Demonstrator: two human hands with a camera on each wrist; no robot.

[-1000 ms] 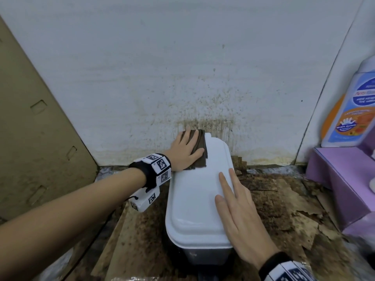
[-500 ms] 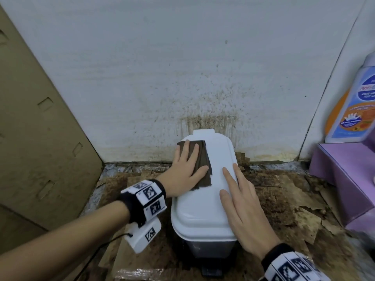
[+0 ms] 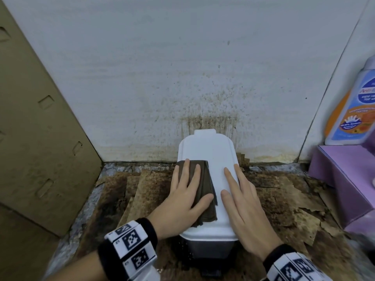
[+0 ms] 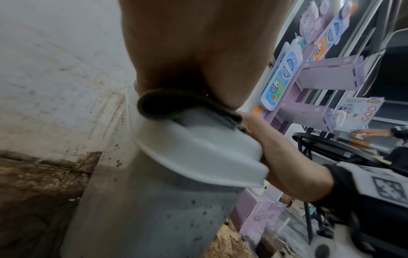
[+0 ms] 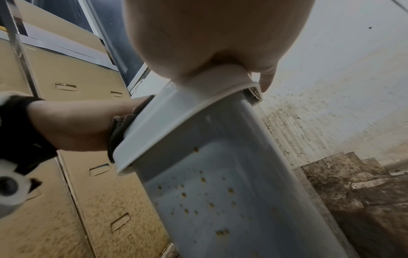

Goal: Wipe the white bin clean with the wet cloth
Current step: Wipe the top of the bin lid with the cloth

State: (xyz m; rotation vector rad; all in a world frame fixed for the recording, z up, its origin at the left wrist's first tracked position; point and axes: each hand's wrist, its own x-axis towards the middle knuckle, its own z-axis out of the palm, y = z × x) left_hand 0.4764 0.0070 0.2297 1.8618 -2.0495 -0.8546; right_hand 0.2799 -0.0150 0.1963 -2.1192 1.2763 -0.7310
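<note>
A white bin (image 3: 211, 151) with a closed lid stands against the stained wall; its grey side (image 5: 220, 192) is speckled with brown spots. A dark brown wet cloth (image 3: 205, 191) lies on the left half of the lid. My left hand (image 3: 186, 191) presses flat on the cloth with straight fingers. My right hand (image 3: 241, 203) rests flat on the lid's right side, fingers straight, holding nothing. In the left wrist view the cloth (image 4: 176, 103) is squeezed between palm and lid (image 4: 198, 153).
Brown cardboard (image 3: 40, 128) leans at the left. A purple shelf (image 3: 343, 179) with a soap bottle (image 3: 353, 102) stands at the right. The floor (image 3: 142, 195) around the bin is dirty, with torn cardboard pieces. The wall (image 3: 203, 110) behind is spattered.
My left hand has slid the cloth along the lid from its far end towards me. The right hand has stayed on the lid's right side.
</note>
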